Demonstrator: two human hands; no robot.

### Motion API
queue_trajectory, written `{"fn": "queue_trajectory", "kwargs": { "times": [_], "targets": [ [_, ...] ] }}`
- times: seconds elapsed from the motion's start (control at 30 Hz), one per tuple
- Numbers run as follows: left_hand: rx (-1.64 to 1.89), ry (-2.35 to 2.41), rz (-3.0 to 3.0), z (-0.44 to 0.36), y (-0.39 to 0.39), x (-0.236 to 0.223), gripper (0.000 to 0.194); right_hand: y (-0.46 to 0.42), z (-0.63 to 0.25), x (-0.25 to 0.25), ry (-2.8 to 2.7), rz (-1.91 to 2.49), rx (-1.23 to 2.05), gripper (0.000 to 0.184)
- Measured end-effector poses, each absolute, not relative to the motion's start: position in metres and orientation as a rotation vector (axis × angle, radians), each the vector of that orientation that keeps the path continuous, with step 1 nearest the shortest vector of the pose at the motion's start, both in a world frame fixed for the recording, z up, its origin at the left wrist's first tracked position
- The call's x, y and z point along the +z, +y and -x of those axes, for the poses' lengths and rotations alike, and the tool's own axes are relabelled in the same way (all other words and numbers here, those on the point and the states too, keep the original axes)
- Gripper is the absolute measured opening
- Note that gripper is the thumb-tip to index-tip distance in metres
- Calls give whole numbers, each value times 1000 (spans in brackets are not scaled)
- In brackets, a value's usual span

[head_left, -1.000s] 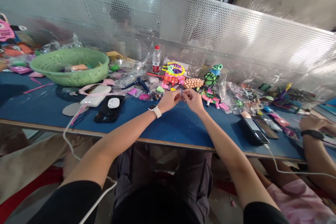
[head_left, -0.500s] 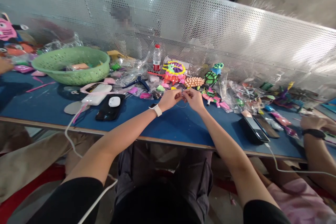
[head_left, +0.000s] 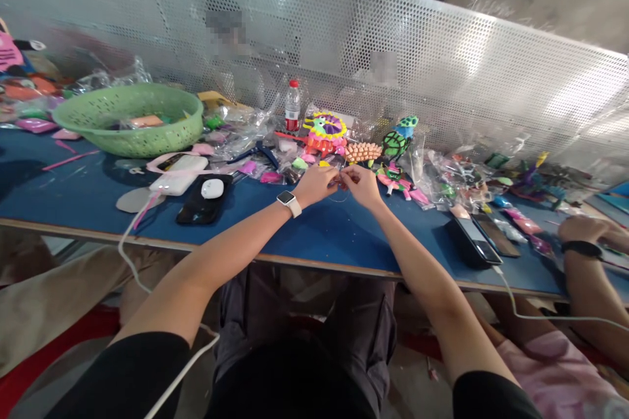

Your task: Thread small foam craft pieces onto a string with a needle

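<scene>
My left hand, with a pale-strapped watch on the wrist, is closed in a pinch above the blue table. Against its fingertips, my right hand is pinched too. A thin pale strand hangs in a small loop below the joined fingertips; whatever else lies between them is hidden. Just behind the hands stand a tan spiky clay figure and a yellow-and-purple clay figure. A pink-and-green clay figure lies right of my right hand.
Left on the table are a green basket, a white power bank and a black phone with a white case on it. A red-capped bottle stands behind. At right are a black device and another person's hand.
The view has shifted slightly. My hands stay joined at the fingertips, and my left wrist has turned a little, showing more watch face. Another person's hand at the left edge has gone from view.
</scene>
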State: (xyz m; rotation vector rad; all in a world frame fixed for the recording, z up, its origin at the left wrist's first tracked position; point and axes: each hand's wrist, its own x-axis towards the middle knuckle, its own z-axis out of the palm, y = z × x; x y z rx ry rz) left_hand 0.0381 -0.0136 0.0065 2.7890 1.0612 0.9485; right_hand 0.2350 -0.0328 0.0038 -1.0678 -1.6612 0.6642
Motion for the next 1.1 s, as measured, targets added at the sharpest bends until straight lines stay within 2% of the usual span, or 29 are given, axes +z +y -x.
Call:
{"fn": "queue_trajectory", "kwargs": {
  "times": [0.23, 0.37, 0.6, 0.9, 1.1],
  "targets": [
    [964, 962, -2993, -36, -16, 9, 14, -29, -238, 6, -1577, 1028, 903, 59],
    [1006, 1027, -2914, -37, -16, 7, 12, -28, -238, 5, -1565, 1003, 1021, 63],
    [990, 1040, -2879, -37, -14, 4, 10, -29, -238, 4, -1577, 1008, 1161, 44],
    [1049, 1100, -2718, -37, -13, 5, 15, -25, -237, -2, -1580, 950, 1039, 44],
    [1152, 1036, -2505, -40, -15, 3, 13, -27, -235, -1, -1648, 986, 796, 28]
  ]
}}
